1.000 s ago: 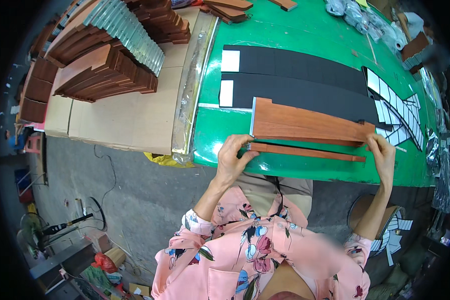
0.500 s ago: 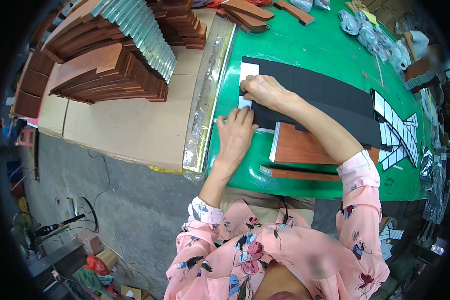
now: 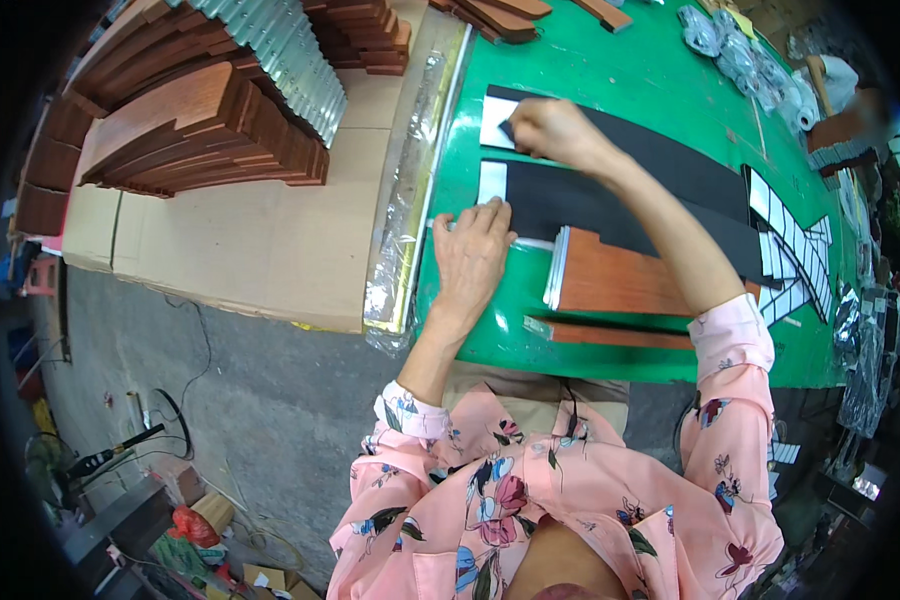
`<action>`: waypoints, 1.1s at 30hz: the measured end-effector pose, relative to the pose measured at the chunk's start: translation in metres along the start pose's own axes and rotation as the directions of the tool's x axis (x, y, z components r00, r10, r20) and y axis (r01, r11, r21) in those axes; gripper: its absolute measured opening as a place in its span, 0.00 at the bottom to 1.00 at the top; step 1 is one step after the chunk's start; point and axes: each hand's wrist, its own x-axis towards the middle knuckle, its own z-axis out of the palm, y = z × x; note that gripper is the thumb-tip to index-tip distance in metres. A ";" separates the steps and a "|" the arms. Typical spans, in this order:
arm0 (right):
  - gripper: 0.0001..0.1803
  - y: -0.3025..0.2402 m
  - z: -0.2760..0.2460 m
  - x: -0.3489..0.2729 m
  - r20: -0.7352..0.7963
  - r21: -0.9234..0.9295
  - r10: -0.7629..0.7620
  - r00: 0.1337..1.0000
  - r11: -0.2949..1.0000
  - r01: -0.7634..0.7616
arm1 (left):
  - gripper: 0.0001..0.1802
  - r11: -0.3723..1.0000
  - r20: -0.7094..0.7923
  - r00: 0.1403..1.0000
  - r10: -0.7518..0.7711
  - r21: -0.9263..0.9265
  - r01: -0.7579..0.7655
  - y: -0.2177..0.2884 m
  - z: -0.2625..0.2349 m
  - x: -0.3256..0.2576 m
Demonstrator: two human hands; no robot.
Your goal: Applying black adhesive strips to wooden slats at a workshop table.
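Across green tabletop (image 3: 660, 60), our flat left hand (image 3: 475, 250) seemingly steadies one black strip (image 3: 560, 205); our right hand (image 3: 555, 130) pinches its twin (image 3: 660, 155) beyond.

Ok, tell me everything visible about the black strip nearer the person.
The nearer black strip looks matte and thin, of uncertain material, with a white rectangle at its left end. It lies flat on the green table, running left to right, between the farther black strip and a brown panel. The left hand touches its left end; the right forearm hides part of it.
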 end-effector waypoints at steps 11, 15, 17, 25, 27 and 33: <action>0.14 -0.030 -0.026 -0.220 -0.025 0.790 0.263 0.964 0.597 -0.142 | 0.14 0.920 -0.153 0.982 -0.114 -0.389 0.046 0.028 -0.044 -0.044; 0.11 -0.040 0.018 -0.254 -0.147 0.648 0.286 0.947 0.751 -0.126 | 0.15 0.791 -0.032 0.989 -0.146 -0.604 0.097 0.056 -0.051 -0.071; 0.12 -0.060 0.033 -0.248 -0.360 0.367 0.094 0.928 0.929 0.048 | 0.18 0.759 0.030 0.987 -0.158 -0.636 0.141 0.063 -0.048 -0.077; 0.15 -0.062 0.068 -0.239 -0.516 -0.080 -0.127 0.847 0.992 0.100 | 0.16 0.667 0.064 0.962 -0.264 -0.709 0.230 0.071 -0.032 -0.078; 0.16 -0.062 0.071 -0.238 -0.546 -0.116 -0.131 0.827 0.990 0.080 | 0.15 0.658 0.067 0.961 -0.269 -0.716 0.234 0.070 -0.031 -0.077; 0.15 -0.065 0.075 -0.234 -0.565 -0.159 -0.112 0.818 0.987 0.025 | 0.15 0.662 0.061 0.966 -0.250 -0.717 0.216 0.067 -0.031 -0.077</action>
